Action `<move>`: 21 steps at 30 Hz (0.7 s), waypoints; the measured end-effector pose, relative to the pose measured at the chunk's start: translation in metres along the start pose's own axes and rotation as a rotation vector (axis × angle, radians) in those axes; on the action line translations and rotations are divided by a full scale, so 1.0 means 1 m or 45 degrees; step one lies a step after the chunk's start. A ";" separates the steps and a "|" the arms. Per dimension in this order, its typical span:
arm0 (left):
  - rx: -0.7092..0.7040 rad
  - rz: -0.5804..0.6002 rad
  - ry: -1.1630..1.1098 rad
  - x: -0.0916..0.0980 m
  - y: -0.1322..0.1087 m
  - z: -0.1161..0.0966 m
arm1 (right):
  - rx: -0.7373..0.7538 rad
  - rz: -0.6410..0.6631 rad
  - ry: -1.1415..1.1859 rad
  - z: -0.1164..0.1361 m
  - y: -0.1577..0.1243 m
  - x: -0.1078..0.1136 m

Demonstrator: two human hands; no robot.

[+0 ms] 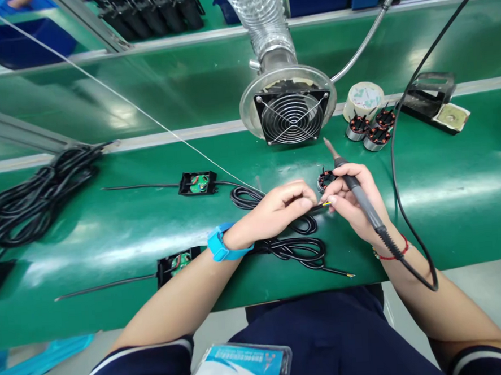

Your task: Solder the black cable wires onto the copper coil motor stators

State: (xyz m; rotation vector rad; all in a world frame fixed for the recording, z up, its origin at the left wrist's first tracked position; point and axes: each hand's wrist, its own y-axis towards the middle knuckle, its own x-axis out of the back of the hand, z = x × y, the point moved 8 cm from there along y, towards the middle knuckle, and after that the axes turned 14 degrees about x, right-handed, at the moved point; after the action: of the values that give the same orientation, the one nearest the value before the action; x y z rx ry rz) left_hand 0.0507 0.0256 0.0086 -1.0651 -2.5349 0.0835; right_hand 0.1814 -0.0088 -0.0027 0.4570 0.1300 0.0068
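Observation:
My left hand (pixel 283 207), with a blue wristband, pinches a black cable (pixel 317 208) near its stripped end, where yellow wire shows. My right hand (pixel 357 203) holds a soldering iron (pixel 362 202) between its fingers, the tip pointing up and away to the left. Its thumb and a fingertip are at the cable's wire end. Just beyond the fingers sits a small motor stator (pixel 325 179), partly hidden. Coiled black cable (pixel 246 198) lies beside and under my left hand, joined to an open black box (pixel 197 183) with a green board.
A fume extractor fan (pixel 294 117) stands behind the hands. Several stators (pixel 377 137), a tape roll (pixel 364 98) and an iron stand with sponge (pixel 452 117) are at the back right. Another boxed board (pixel 181 262) and cable coil (pixel 299 249) lie nearer; a cable bundle (pixel 38 192) is left.

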 end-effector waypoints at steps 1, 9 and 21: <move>-0.007 -0.014 0.020 -0.001 0.000 -0.001 | 0.019 -0.013 -0.049 0.001 -0.001 0.001; -0.050 -0.176 0.261 -0.005 0.000 -0.007 | 0.228 0.012 -0.277 0.019 -0.001 0.000; 0.210 0.195 -0.273 -0.022 0.000 0.002 | 0.497 0.028 -0.525 0.041 -0.003 -0.008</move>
State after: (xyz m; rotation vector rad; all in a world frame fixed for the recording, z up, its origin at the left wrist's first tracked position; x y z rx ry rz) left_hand 0.0640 0.0102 -0.0002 -1.2387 -2.5723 0.4637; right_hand 0.1789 -0.0294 0.0335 0.8393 -0.2844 -0.0920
